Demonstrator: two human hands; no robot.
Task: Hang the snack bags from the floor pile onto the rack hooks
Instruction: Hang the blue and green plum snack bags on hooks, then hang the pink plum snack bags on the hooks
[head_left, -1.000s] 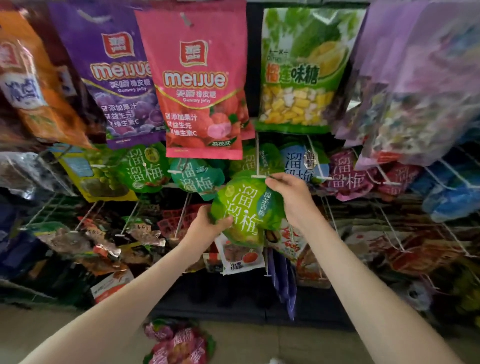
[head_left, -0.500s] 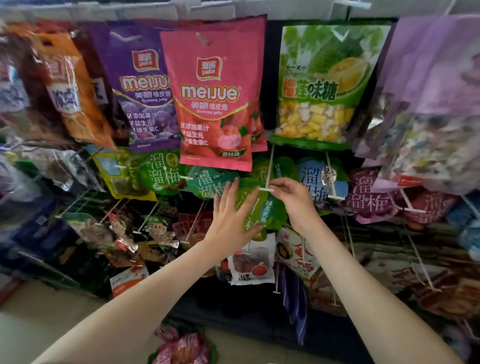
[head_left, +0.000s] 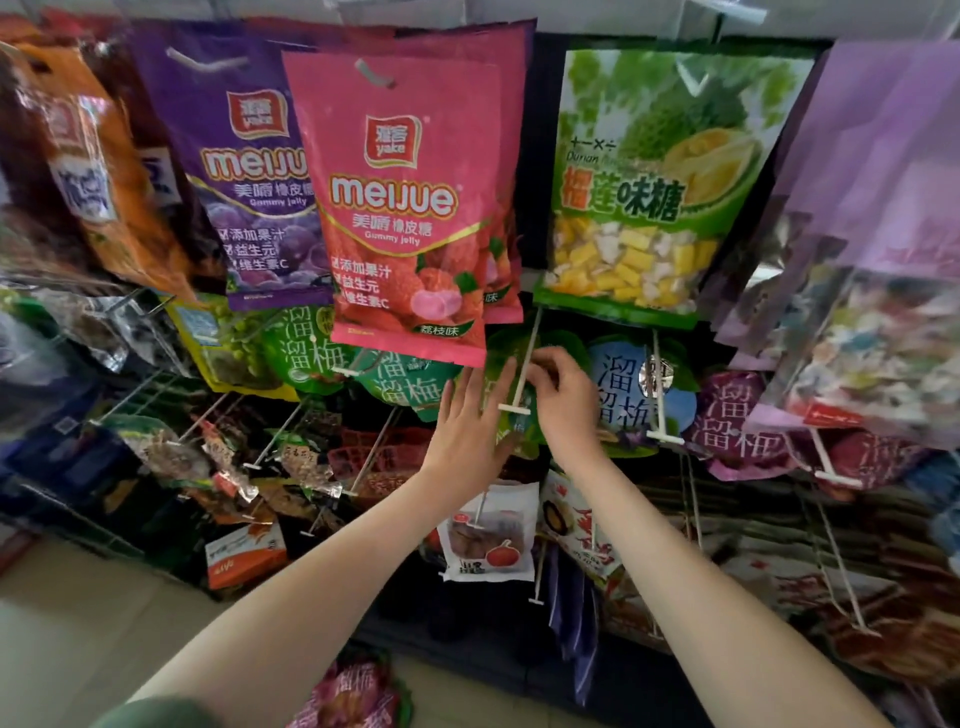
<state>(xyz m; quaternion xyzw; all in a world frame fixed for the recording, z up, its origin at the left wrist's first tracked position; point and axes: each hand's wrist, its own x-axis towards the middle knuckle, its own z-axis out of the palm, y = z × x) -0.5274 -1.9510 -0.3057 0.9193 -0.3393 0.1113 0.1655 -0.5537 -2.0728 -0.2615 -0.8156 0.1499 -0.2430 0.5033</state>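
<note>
One green bag (head_left: 522, 436) mostly hidden, left fingers (head_left: 485, 384) released, right fingers (head_left: 553, 364) curled at hook (head_left: 533, 338), grasp unclear.

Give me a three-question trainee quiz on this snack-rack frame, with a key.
1. True or false: the left hand lies flat against the green bag.
2. The floor bags are mostly: A pink, B blue, C yellow.
3. Fill in: the right hand curls its fingers by the white ____.
Key: 1 true; 2 A; 3 hook.
</note>
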